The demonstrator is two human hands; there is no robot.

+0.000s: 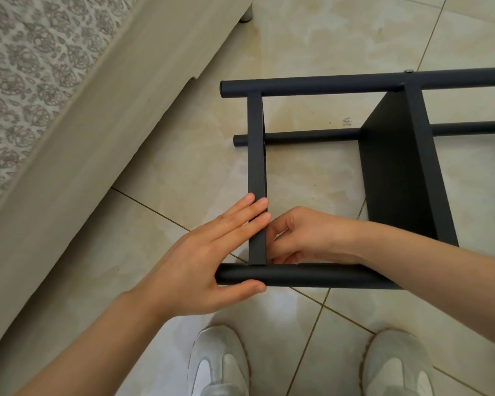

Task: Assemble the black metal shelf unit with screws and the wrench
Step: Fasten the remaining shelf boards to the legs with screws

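Note:
The black metal shelf unit [397, 172] lies on its side on the tiled floor. Its near tube [312, 277] runs across in front of me, and a flat end panel [256, 155] joins it to the far tube [326, 84]. My left hand [206, 261] presses straight fingers on the end panel, with the thumb under the near tube's end. My right hand [306, 238] is inside the frame at the corner where panel and near tube meet. Its fingers are curled there, and whatever they hold is hidden. A silver screw head [409, 70] shows on the far tube. No wrench is visible.
A beige upholstered bed or sofa base [83, 167] with a patterned cover runs diagonally along the left, its leg [247, 15] at the top. My two white shoes [217, 364] [397, 364] stand just below the frame. A small pale item [347, 121] lies on the floor inside the frame.

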